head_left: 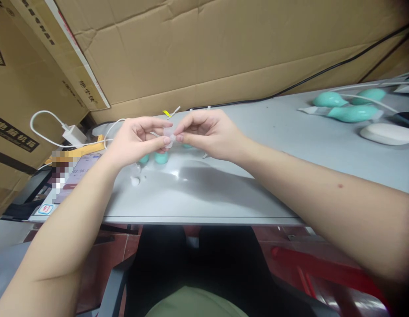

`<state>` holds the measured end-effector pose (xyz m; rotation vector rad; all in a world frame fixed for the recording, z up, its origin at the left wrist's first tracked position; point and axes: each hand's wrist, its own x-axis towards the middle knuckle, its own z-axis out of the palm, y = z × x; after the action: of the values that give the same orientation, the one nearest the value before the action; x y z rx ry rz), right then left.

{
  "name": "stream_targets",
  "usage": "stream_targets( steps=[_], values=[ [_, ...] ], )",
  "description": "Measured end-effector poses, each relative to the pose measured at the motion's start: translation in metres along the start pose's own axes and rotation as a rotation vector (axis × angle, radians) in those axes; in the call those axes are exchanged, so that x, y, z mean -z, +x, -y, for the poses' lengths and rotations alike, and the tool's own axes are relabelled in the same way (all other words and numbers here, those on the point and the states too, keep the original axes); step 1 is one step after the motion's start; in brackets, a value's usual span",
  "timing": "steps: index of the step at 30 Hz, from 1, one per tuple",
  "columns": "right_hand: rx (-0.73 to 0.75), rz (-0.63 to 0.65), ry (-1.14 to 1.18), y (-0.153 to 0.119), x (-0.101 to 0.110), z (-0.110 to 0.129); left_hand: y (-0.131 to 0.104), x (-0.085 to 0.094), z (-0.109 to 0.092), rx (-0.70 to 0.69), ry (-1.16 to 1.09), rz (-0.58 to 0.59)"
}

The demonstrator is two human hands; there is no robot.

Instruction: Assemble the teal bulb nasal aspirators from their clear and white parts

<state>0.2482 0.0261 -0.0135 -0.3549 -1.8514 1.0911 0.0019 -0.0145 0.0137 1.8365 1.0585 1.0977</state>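
Observation:
A small translucent white piece [169,137] is held up above the grey table, between both hands. My left hand [140,137] pinches its left side between thumb and fingers. From the right, my right hand [209,132] has thumb and index finger closed on its right edge. Teal rounded objects [161,157] lie on the table behind and below my hands, partly hidden by the fingers. A small white piece [135,181] rests on the table nearer to me, below my left hand.
On the grey table [277,154], teal bulbs [354,113] and a white mouse-like object [387,134] sit at the right. A phone [77,176], charger [74,135] and cables are at the left. Cardboard [204,53] stands behind; a black cable [323,72] runs along it.

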Motion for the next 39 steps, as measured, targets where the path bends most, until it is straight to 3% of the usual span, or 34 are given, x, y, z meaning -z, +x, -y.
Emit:
stream_targets(
  steps=[23,39],
  values=[
    [-0.023,0.022,0.064,0.001,0.002,-0.006,-0.001,0.0,0.002,0.0,-0.011,0.014],
    [0.149,0.088,0.005,-0.001,0.005,-0.012,0.001,-0.007,0.002,-0.023,-0.104,0.048]
  ],
)
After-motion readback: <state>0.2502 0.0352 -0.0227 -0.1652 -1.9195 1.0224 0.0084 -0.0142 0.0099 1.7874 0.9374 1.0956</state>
